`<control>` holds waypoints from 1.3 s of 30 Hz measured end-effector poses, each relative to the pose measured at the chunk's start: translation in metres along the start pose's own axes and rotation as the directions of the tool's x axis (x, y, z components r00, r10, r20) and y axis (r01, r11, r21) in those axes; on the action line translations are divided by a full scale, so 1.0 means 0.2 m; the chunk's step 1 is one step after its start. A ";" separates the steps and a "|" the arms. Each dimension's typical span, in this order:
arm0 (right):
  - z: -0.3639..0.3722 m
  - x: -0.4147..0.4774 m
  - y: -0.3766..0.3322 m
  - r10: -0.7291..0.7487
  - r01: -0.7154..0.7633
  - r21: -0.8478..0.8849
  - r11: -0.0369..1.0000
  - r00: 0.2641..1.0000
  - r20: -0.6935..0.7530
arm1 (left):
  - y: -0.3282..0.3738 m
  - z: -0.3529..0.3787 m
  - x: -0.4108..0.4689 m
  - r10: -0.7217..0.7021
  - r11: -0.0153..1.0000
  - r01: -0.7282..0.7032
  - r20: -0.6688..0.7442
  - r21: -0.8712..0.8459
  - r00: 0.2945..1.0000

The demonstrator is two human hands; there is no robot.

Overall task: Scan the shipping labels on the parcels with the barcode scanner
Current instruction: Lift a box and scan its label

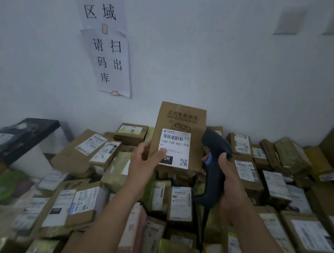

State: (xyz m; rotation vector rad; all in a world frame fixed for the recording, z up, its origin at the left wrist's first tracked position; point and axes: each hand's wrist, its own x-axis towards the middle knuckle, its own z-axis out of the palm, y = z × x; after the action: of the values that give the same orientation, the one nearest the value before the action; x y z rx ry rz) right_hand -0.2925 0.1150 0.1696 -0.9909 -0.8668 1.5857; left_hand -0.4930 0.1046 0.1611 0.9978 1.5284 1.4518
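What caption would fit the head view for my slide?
Left hand holds a cardboard box upright, shipping label in plain view, while the right hand grips a barcode scanner beside it.

heaped parcels, whatever lies underneath hidden

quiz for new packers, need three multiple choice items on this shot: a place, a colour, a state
1. Where is the scanner relative to the held box? A left; B right; C underneath.
2. The scanner's trigger is: A red; B blue; C green.
3. The box's label faces: A the camera; B the wall; C down.
Answers: B, the right hand grips it beside the box's right edge; B, blue shows against the black body; A, its barcode is readable while the left hand holds the box.
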 end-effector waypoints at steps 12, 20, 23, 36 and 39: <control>0.36 -0.22 0.03 -0.016 0.003 -0.254 0.967 0.999 -0.046 | -0.06 -0.48 0.09 -0.209 0.919 0.317 0.394 -0.234 0.895; 0.44 -0.34 0.09 -0.052 0.019 -0.547 0.837 0.998 -0.045 | -0.28 -0.54 0.17 -0.028 0.975 0.029 -0.009 0.221 1.000; 0.43 -0.36 0.09 -0.038 0.006 -0.572 0.820 0.998 -0.044 | -0.35 -0.56 0.17 -0.005 0.971 0.011 -0.024 0.238 1.000; 0.43 -0.29 0.04 0.101 -0.065 -0.615 0.786 0.995 0.023 | -0.38 -0.51 0.18 -0.019 0.968 0.056 -0.153 0.245 0.988; 0.43 -0.26 0.03 0.110 -0.070 -0.606 0.792 0.994 0.028 | -0.36 -0.49 0.19 -0.016 0.968 0.053 -0.150 0.246 0.989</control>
State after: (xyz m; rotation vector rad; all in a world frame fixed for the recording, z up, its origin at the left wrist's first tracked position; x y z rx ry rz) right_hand -0.3665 0.0595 0.2073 -1.4530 -1.4451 1.4413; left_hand -0.6004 0.0997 0.0912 1.0215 1.8626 1.3570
